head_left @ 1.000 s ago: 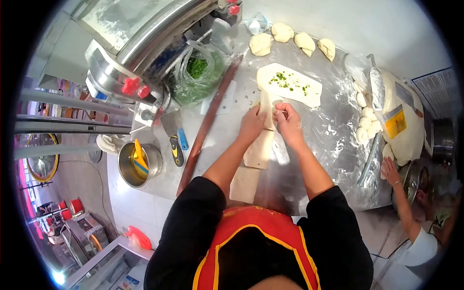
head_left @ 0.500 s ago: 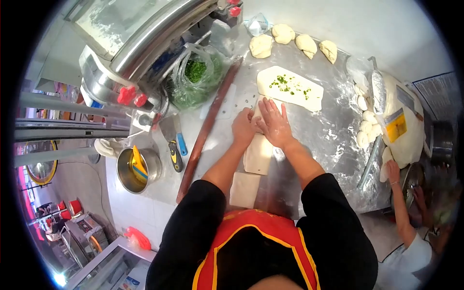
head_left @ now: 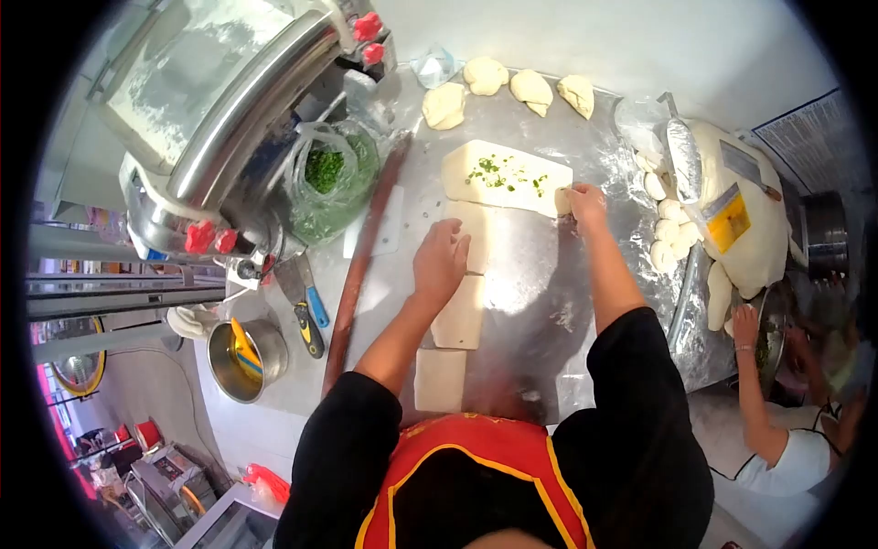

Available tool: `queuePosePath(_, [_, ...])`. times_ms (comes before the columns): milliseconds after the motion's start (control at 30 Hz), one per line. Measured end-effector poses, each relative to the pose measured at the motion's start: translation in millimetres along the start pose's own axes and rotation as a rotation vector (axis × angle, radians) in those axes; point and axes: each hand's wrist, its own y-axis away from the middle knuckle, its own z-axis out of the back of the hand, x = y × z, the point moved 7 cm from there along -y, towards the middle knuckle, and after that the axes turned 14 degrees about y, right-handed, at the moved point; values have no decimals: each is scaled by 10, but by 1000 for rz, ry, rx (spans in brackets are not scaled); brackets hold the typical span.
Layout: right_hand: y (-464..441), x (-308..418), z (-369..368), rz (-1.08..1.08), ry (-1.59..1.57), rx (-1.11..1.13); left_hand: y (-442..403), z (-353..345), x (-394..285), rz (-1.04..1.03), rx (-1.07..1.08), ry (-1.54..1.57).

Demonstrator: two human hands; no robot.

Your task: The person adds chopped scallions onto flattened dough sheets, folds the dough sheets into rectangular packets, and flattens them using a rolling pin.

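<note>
A flat dough sheet (head_left: 462,172) sprinkled with chopped green onion (head_left: 489,172) lies across the steel tabletop (head_left: 540,274). My right hand (head_left: 587,203) pinches its right end between thumb and fingers. My left hand (head_left: 441,261) holds nothing; its fingers are loosely bent and apart, beside the left edge of a folded dough piece (head_left: 476,233). Nearer to me lie two more dough pieces, a rectangle (head_left: 460,316) and a squarer one (head_left: 440,380), in a column. A long wooden rolling pin (head_left: 366,252) rests left of my left hand.
Several dough lumps (head_left: 487,76) line the back edge. To the left are a bag of green onion (head_left: 334,174), scrapers (head_left: 309,331), a metal pot (head_left: 265,352) and a steel machine (head_left: 247,101). At right sit small dough balls (head_left: 672,229), a big dough mass (head_left: 764,247) and a co-worker's hand (head_left: 745,325).
My hands have parted from the folded dough piece. The right one moved right to grip the sheet's end; the left one drew back slightly. The whole view has shifted.
</note>
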Motion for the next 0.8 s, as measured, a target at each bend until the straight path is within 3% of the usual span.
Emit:
queuePosePath(100, [-357, -140, -170, -105, -159, 41, -16, -147, -72, -9, 46, 33])
queuePosePath(333, [-205, 405, -337, 379, -34, 36, -67, -255, -140, -71, 81, 56])
queuePosePath(567, [146, 848, -738, 247, -145, 174, -194, -464, -218, -188, 170, -108])
queuePosePath(700, [231, 991, -678, 521, 235, 35, -299, -601, -165, -280, 255, -224])
queuePosePath(800, [331, 1095, -558, 868, 335, -135, -458, -727, -150, -316, 311, -309])
